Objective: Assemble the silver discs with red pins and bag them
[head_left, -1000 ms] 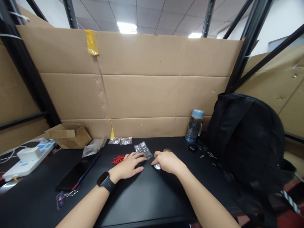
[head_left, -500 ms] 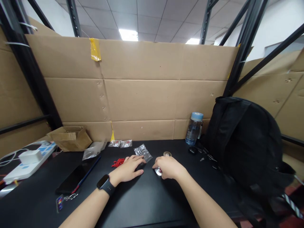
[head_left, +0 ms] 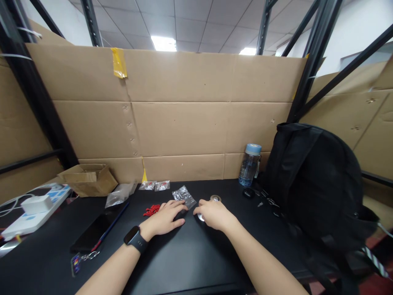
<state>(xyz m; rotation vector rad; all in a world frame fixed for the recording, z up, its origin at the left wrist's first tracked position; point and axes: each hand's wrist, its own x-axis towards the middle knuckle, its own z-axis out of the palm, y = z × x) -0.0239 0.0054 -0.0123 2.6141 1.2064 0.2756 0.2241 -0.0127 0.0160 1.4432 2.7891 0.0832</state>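
My left hand [head_left: 168,217] lies palm down on the black tabletop, fingers stretched and apart, a watch on its wrist. Its fingertips reach the near edge of a clear plastic bag [head_left: 184,195]. Just left of them is a small heap of red cord [head_left: 151,210]. My right hand [head_left: 214,214] is curled over a small shiny round metal piece [head_left: 200,217], mostly covered by the fingers. Behind that hand sits a round, ring-like object [head_left: 215,198], partly hidden; its kind is unclear.
Two small clear packets [head_left: 162,185] lie near the cardboard wall. To the left are a dark phone [head_left: 89,233], a pen [head_left: 112,225], a cardboard box [head_left: 92,184] and a power strip [head_left: 18,223]. A water bottle [head_left: 249,166], keys [head_left: 270,198] and black backpack [head_left: 316,184] stand right.
My right hand has shifted slightly left and away from me along with the metal piece, which now shows less. My left hand has stayed nearly in place.
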